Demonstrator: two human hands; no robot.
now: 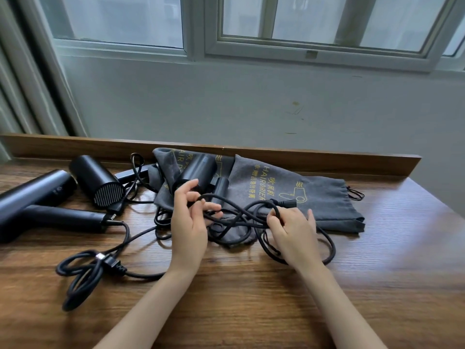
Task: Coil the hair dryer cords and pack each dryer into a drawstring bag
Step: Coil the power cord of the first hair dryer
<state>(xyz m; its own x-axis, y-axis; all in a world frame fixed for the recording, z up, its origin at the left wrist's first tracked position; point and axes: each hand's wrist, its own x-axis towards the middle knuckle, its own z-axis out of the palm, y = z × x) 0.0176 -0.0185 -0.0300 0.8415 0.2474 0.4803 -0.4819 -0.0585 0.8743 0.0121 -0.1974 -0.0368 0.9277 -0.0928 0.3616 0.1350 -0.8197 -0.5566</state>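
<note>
One wooden desk (251, 298), cords (84, 280) strewn; grey wall (251, 102), window (314, 21) behind.

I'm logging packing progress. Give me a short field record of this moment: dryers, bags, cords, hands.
dryers: three, black, none bagged: left dryer, grille dryer, third dryer lying on the bags
bags: grey drawstring bags, flat on the wooden table
cords: looped cord from the left dryer; loose cord uncoiled
left hand: holds the loose cord
right hand: grips the loose cord near its plug
</note>
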